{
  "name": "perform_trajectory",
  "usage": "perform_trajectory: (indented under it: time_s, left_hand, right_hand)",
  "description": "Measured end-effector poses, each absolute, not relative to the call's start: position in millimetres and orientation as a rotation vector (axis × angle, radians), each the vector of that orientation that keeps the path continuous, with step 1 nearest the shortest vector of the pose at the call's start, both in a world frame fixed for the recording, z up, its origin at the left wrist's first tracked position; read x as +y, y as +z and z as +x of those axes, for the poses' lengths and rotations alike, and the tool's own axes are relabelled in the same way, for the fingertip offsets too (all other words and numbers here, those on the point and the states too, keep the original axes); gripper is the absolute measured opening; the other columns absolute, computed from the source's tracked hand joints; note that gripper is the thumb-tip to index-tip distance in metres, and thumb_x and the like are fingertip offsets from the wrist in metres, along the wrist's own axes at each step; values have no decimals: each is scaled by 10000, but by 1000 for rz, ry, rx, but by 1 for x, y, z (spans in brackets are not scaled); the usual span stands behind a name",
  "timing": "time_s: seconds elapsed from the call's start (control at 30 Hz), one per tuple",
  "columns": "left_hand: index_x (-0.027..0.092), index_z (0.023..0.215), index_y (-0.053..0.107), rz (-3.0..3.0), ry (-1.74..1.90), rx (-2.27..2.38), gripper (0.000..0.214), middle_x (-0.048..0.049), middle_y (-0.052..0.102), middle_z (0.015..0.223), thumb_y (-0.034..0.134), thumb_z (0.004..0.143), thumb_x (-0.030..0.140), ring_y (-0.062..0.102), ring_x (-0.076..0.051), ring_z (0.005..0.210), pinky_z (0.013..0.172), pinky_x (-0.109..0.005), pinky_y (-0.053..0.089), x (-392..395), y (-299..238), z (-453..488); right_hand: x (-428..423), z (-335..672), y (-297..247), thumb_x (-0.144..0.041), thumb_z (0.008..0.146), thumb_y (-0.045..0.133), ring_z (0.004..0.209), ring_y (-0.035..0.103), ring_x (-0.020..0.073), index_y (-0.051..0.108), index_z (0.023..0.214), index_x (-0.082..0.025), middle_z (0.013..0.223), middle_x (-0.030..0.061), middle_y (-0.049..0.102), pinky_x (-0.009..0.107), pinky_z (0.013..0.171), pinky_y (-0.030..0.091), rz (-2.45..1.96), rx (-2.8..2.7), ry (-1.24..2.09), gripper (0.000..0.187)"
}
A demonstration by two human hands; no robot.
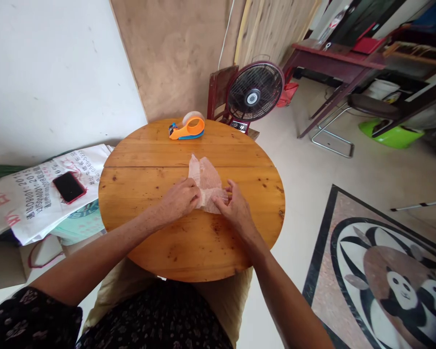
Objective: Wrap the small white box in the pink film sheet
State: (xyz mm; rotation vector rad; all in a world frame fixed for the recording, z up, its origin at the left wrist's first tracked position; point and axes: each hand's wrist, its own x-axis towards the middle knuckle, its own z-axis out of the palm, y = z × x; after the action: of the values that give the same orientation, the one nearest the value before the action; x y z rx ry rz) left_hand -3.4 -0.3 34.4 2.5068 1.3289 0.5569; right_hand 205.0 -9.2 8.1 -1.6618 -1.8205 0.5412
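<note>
- Head view: a round wooden table fills the middle, with both bare hands over its centre.
- Translucent wrap, thin and crinkled, lies at the middle of the table, between the two hands, its ragged end pointing to the far side.
- Left hand: fingers curled narrow and drawn together on the wrap's left edge, holding it.
- Right hand: thumb laid on the wrap's near right part, fingers a moderate gap away at its right edge; I cannot tell whether they grip it.
- Tape dispenser, orange and blue, stands near the table's far edge, beyond the wrap and apart from both hands.
- Left of the table, a dark phone with a red edge lies on a white printed sack.
- Past the table's far right edge, a round fan stands in front of a dark red chair.
- Far right, a clear bottle stands on a dark red desk; a green tub sits on the floor.
- Near right, a panda design covers the floor.
</note>
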Motion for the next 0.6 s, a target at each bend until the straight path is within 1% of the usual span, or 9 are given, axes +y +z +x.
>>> perform_trajectory:
  time_s: [0.03, 0.1, 0.2, 0.3, 0.47, 0.53, 0.6]
  left_hand:
    - [165, 829, 701, 2508, 570, 1327, 152, -88, 643, 961, 556, 851, 124, 589, -229, 946, 867, -366, 509, -1, 33, -4]
    - [166, 843, 695, 2508, 607, 1318, 156, -84, 640, 967, 547, 858, 121, 581, -223, 930, 844, -359, 509, -2, 30, -5]
    - [177, 840, 684, 2516, 695, 1267, 152, -70, 636, 966, 545, 860, 118, 566, -213, 936, 865, -360, 492, -2, 25, -7]
    - [176, 842, 676, 2515, 740, 1239, 151, -71, 627, 971, 539, 861, 117, 556, -208, 938, 883, -365, 479, -4, 23, -7]
    - [174, 834, 667, 2489, 694, 1305, 176, -81, 607, 970, 504, 885, 132, 538, -220, 944, 866, -359, 483, -15, 28, -2]
    - [177, 892, 669, 2485, 666, 1331, 178, -83, 602, 989, 497, 892, 134, 529, -228, 963, 875, -365, 481, -20, 29, 2]
    - [181, 992, 670, 2497, 633, 1349, 213, -86, 595, 1017, 494, 888, 122, 522, -231, 974, 884, -369, 479, -23, 30, 5]
  right_hand:
    - [-10, 203, 8, -489, 784, 612, 824, 644, 253, 406, 1413, -135, 1072, 138, 670, 411, 774, 513, -1714, -1797, 593, 750]
    - [-11, 198, 8, -487, 789, 593, 798, 642, 251, 404, 1422, -110, 936, 102, 690, 392, 769, 500, -1777, -1769, 635, 760]
    - [-10, 190, 7, -444, 793, 561, 799, 641, 255, 439, 1400, -86, 865, 88, 693, 384, 767, 498, -1788, -1733, 648, 715]
    - [-8, 185, 3, -392, 778, 545, 790, 646, 250, 489, 1355, -104, 877, 91, 703, 379, 755, 513, -1741, -1692, 644, 647]
    - [-5, 183, 0, -332, 743, 530, 793, 651, 263, 568, 1255, -122, 984, 130, 721, 422, 781, 531, -1668, -1677, 561, 554]
    - [-3, 183, 0, -318, 731, 527, 777, 649, 264, 577, 1236, -125, 1003, 134, 723, 428, 762, 538, -1660, -1664, 574, 542]
    - [-3, 183, 0, -309, 723, 531, 775, 649, 261, 593, 1203, -134, 995, 127, 726, 422, 755, 542, -1645, -1643, 606, 515]
